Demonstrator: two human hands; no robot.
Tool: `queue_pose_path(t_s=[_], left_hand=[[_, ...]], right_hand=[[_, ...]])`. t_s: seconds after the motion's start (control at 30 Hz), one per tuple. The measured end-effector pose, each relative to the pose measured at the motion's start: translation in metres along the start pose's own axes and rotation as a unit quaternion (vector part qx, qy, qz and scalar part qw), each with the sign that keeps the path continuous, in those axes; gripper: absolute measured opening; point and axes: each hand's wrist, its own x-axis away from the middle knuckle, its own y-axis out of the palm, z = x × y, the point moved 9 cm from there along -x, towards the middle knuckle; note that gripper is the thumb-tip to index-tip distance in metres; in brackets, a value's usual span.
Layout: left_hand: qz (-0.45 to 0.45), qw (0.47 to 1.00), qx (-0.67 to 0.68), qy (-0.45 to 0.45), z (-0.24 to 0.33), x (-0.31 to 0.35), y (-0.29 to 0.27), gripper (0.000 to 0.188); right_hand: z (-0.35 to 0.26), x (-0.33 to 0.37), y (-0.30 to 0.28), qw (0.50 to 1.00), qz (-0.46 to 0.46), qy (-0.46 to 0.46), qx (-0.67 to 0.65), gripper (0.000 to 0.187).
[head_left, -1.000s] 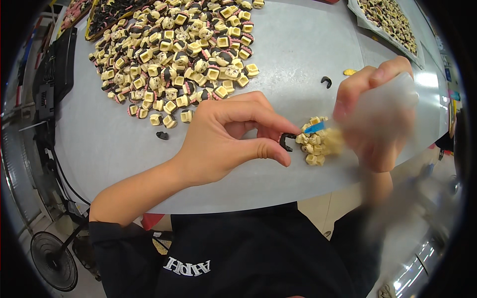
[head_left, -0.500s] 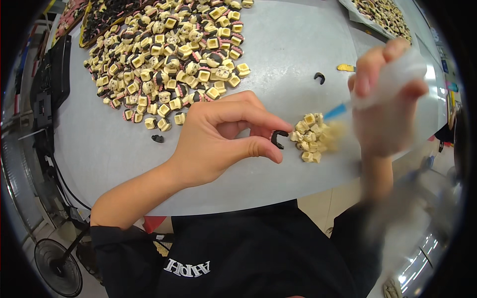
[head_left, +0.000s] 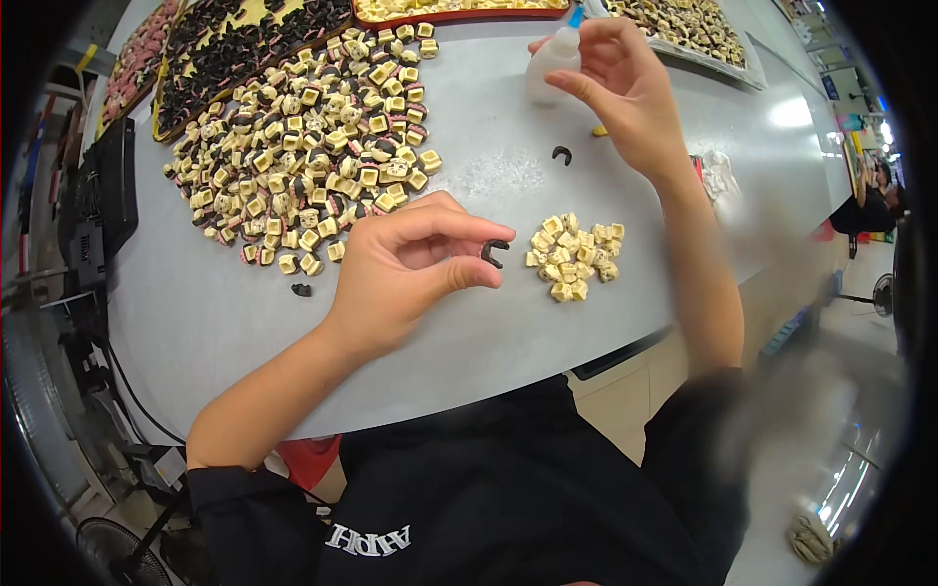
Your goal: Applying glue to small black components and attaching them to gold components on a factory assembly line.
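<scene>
Between the thumb and forefinger of my left hand (head_left: 391,278) is a small black C-shaped piece (head_left: 495,255), its gap facing right. Just right of it lies a little heap of cream-coloured molded pieces (head_left: 575,256) on the grey table (head_left: 459,337). Farther back, my right hand (head_left: 630,103) has its thumb and fingers around a whitish squeeze bottle (head_left: 553,70) with a blue tip, held upright at the table. Another black C-shaped piece (head_left: 562,155) lies between the bottle and the heap.
A large pile of cream, black and pink pieces (head_left: 313,156) covers the table's left part. Trays of black pieces (head_left: 244,59), cream pieces (head_left: 440,10) and mixed pieces (head_left: 684,29) stand along the back. One dark bit (head_left: 302,290) lies near my left forearm.
My right hand has carried the squeeze bottle away from the cream heap, back and left, and the bottle now stands tip up. My left hand still pinches the black piece. The view has shifted.
</scene>
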Motion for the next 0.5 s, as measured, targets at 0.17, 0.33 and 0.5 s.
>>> queue_pose_path(t_s=[0.17,0.33,0.5], left_hand=[[-0.001,1.000,-0.026,-0.001,0.002,0.001,0.001,0.025],[0.001,0.999,-0.034,0.003,0.000,0.002,0.001,0.025],[0.004,0.999,-0.039,0.003,0.002,0.002,0.001,0.025]], right_hand=[[0.021,0.003,0.006,0.997,-0.044,0.050,-0.031,0.034],[0.015,0.004,-0.003,0.998,-0.039,0.041,-0.025,0.030],[-0.031,0.004,-0.027,0.988,-0.038,-0.004,0.148,0.024]])
